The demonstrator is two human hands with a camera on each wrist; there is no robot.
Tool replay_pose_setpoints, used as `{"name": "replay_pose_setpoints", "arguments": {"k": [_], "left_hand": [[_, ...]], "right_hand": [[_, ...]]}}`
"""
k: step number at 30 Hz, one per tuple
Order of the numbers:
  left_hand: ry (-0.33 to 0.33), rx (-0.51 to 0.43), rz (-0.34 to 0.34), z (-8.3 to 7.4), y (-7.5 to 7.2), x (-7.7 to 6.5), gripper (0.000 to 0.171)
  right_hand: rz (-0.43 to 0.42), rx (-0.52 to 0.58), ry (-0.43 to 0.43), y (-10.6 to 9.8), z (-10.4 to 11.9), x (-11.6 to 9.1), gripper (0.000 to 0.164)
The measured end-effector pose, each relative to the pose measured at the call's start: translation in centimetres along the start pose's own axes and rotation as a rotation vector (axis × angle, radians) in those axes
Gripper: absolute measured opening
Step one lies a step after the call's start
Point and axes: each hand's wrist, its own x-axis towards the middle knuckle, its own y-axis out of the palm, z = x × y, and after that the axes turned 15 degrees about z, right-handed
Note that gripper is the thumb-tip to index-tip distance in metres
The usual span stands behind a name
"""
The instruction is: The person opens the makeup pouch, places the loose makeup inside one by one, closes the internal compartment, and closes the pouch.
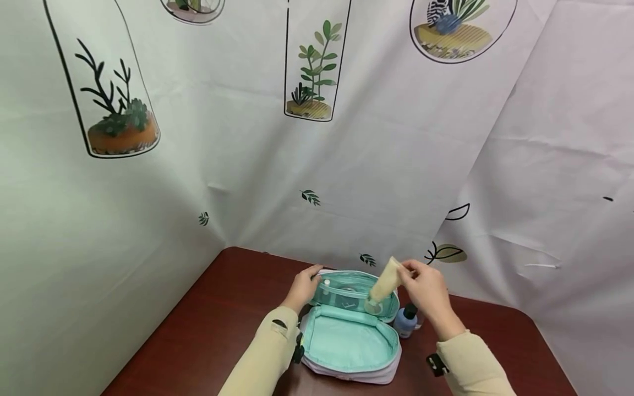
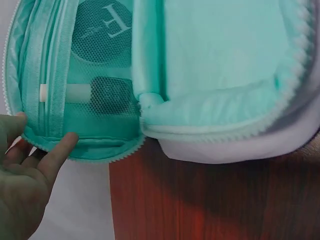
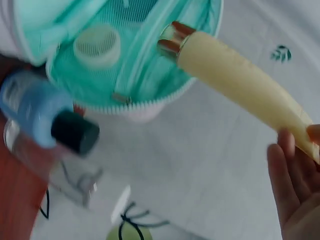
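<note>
A toiletry bag (image 1: pixel 364 375) lies unzipped on the table, its turquoise-lined lid tilted up at the back. My left hand (image 1: pixel 301 289) grips the lid's left edge; in the left wrist view its fingers (image 2: pixel 57 157) lie on both sides of the zipper rim. Raised over the lid's right part, my right hand (image 1: pixel 427 286) pinches the flat end of a cream-coloured squeeze tube (image 3: pixel 235 80). The tube's shiny cap (image 3: pixel 175 40) points down at the lid's pocket opening. Behind the mesh sit a round item with a letter F (image 2: pixel 102 32), a small bottle (image 2: pixel 110 95) and a round white container (image 3: pixel 97 46).
Close by the bag's right side stands a blue bottle with a black cap (image 1: pixel 406 320). A clear bottle (image 3: pixel 50 160) is beside it. The dark red table (image 1: pixel 208 330) meets a white printed cloth (image 1: pixel 396 137) at the back and left.
</note>
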Motion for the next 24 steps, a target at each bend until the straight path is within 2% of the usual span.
{"name": "replay_pose_setpoints", "arguments": {"k": [4,8,13,17,21,24], "left_hand": [[-0.028,-0.013,0.008,-0.2,-0.2,0.2,0.038],[-0.069,-0.039,0.019,-0.3,-0.2,0.3,0.039],[-0.088,-0.034,0.007,-0.5,-0.2,0.4,0.038],[-0.097,-0.028,-0.002,-0.7,-0.2,0.4,0.038],[-0.11,-0.03,0.002,-0.7,-0.1,0.5,0.038],[-0.099,-0.031,0.005,-0.7,-0.2,0.6,0.038]], "right_hand": [[0.161,0.161,0.059,1.7,0.7,0.3,0.012],[0.264,0.275,0.06,3.8,1.2,0.4,0.005],[0.394,0.34,0.064,7.1,1.3,0.5,0.005],[0.485,0.323,0.048,9.1,1.2,0.3,0.006],[0.52,0.306,0.045,10.2,1.0,0.4,0.008],[0.533,0.168,0.068,10.0,0.7,0.7,0.014]]}}
